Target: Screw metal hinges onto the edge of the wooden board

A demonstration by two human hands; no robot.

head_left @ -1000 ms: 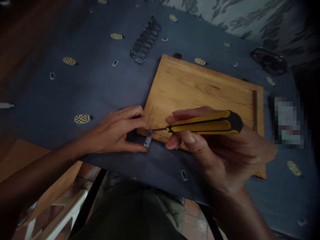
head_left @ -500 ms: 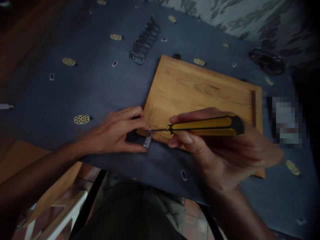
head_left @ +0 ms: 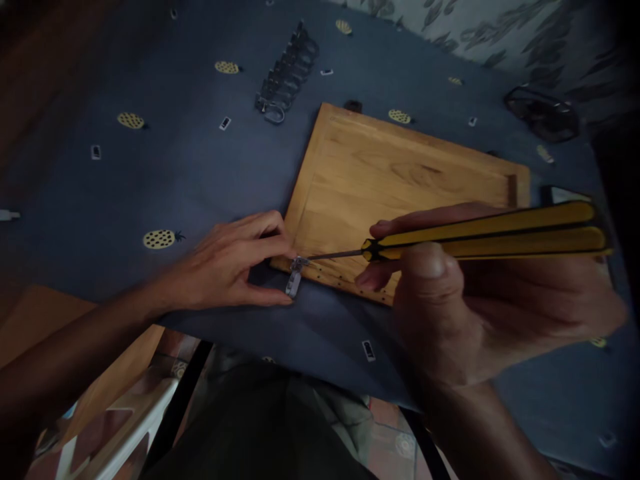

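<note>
So the rectangular wooden board (head_left: 400, 180) lies on the dark blue patterned tablecloth (head_left: 150, 173), with the small metal bracket (head_left: 294, 280) at its near-left corner. Left of the bracket sits the left hand (head_left: 225, 263), right of it the yellow-and-black-handled screwdriver (head_left: 500, 230). The row of metal hooks (head_left: 285, 77) lies behind the board's left end.

One camera, worn on the head, looks forward and steeply down from above the near edge of the tabletop (head_left: 150, 180). The wooden board (head_left: 400, 167) lies just right of centre, skewed in frame. In front of the board the right hand (head_left: 475, 313) with its screwdriver (head_left: 490, 230) looms large and close; the left hand (head_left: 225, 263) pinches a metal clip (head_left: 294, 283) at the board's near corner. Beyond the board a patterned wall (head_left: 475, 27) fills the top right corner
</note>
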